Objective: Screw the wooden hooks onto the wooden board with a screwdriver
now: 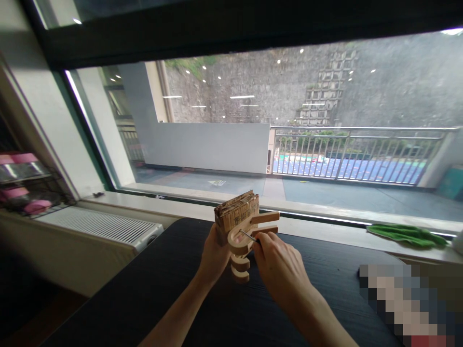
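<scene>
My left hand [212,255] is wrapped round a brown block [237,214] with rough, layered edges like folded cardboard and faint dark print on its side. Against the block's near side sits a pale wooden piece [235,237] with curved, hook-like ends below and two flat bars pointing right. How the two are joined is hidden. In my right hand [277,262], closed fingers grip a screwdriver [248,235]; its thin metal shaft reaches left to a spot on the wooden piece, and most of the handle is covered by the fingers.
Beneath the hands is a dark table [166,284]. Beyond it run a windowsill [173,206] and a large window. A green cloth [407,235] lies on the sill at right. To the left are a white radiator [97,224] and a rack with pink-lidded containers [23,159]. A blurred patch covers the lower right.
</scene>
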Motion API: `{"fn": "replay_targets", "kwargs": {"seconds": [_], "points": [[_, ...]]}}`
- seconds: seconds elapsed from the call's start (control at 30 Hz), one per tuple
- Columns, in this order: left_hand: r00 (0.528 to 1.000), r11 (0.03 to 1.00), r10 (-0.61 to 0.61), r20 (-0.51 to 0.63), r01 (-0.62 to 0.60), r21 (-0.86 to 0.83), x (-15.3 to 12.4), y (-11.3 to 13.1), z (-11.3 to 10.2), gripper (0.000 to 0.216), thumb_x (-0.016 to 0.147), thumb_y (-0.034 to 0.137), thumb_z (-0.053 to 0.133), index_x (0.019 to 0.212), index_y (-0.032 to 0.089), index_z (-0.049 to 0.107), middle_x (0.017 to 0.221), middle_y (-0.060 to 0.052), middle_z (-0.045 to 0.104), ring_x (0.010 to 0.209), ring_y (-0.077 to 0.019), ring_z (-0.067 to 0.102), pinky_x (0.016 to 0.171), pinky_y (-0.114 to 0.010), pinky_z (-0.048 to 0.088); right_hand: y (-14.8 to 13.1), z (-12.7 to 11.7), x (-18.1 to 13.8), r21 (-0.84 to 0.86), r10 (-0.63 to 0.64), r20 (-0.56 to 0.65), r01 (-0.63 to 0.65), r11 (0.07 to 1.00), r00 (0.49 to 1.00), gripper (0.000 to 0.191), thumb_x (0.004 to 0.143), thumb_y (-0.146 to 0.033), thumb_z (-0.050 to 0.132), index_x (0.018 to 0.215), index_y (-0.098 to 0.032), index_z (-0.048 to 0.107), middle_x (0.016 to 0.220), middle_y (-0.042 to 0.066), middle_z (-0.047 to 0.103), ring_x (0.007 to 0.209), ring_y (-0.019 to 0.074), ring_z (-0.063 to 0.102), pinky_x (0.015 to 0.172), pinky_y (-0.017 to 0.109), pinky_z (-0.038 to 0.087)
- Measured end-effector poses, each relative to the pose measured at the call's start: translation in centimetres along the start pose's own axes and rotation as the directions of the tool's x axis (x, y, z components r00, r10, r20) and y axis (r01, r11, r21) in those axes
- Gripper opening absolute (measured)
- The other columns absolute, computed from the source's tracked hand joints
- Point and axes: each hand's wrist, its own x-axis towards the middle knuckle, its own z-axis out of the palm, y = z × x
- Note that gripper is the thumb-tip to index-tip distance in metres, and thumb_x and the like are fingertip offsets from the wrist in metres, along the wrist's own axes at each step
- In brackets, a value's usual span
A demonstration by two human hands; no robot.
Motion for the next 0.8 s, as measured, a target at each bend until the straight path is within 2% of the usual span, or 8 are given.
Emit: {"fn": "replay_targets", "kwargs": {"seconds": [0.1, 0.27, 0.43, 0.67, 0.8], "points": [[1.000, 0.999, 0.000, 0.009, 0.000, -0.034, -0.2, 0.4, 0.2, 0.054, 0.058, 0.029, 0.073, 0.106, 0.017, 0.054, 0.102, -0.006, 0.065, 0.090, -0.0210, 0.061, 0.074, -0.028, 0.049, -0.2, 0.0, -0.1, 0.000, 0.005, -0.020, -0.005, 1.000, 1.000, 0.017, 0.084, -0.022, 0.043, 0.100, -0.022, 0.049, 0.095, 0.002, 0.059, 0.074, 0.0163, 0.059, 0.057, 0.026, 0.029], [1.000, 1.000, 0.001, 0.007, -0.001, -0.014, -0.2, 0.5, 0.2, 0.049, 0.061, 0.029, 0.072, 0.105, 0.017, 0.054, 0.102, -0.006, 0.065, 0.091, -0.0205, 0.061, 0.075, -0.028, 0.048, -0.5, 0.1, 0.1, -0.093, -0.001, -0.051, -0.004, 0.996, 0.999, 0.017, 0.081, -0.013, 0.043, 0.096, -0.021, 0.049, 0.093, 0.003, 0.057, 0.072, 0.0158, 0.058, 0.054, 0.026, 0.028], [1.000, 1.000, 0.016, 0.013, -0.016, -0.006, -0.1, 0.2, 0.0, 0.049, 0.063, 0.028, 0.070, 0.107, 0.017, 0.053, 0.104, -0.006, 0.064, 0.091, -0.0202, 0.060, 0.074, -0.028, 0.048, -0.7, 0.0, 0.0, -0.161, -0.024, -0.057, 0.014, 0.987, 0.998, 0.019, 0.083, -0.013, 0.041, 0.096, -0.022, 0.051, 0.094, 0.003, 0.057, 0.072, 0.0160, 0.058, 0.053, 0.027, 0.026], [1.000, 0.999, 0.017, -0.019, -0.016, 0.048, 0.0, -0.2, -0.1, 0.048, 0.062, 0.029, 0.070, 0.106, 0.018, 0.054, 0.098, -0.005, 0.066, 0.089, -0.0204, 0.060, 0.073, -0.027, 0.047, 0.3, -0.1, 0.1, 0.010, -0.006, 0.022, 0.006, 1.000, 1.000, 0.012, 0.084, -0.022, 0.045, 0.090, -0.020, 0.055, 0.090, 0.003, 0.061, 0.080, 0.0161, 0.058, 0.065, 0.026, 0.032], [1.000, 0.999, 0.028, -0.008, -0.027, 0.034, 0.1, -0.4, -0.1, 0.046, 0.062, 0.028, 0.070, 0.104, 0.018, 0.055, 0.097, -0.004, 0.066, 0.088, -0.0194, 0.060, 0.074, -0.027, 0.047, 0.7, 0.1, 0.4, 0.035, 0.011, 0.069, -0.013, 0.999, 0.998, 0.020, 0.088, -0.029, 0.039, 0.082, -0.019, 0.055, 0.083, 0.003, 0.062, 0.076, 0.0161, 0.058, 0.063, 0.027, 0.032]]}}
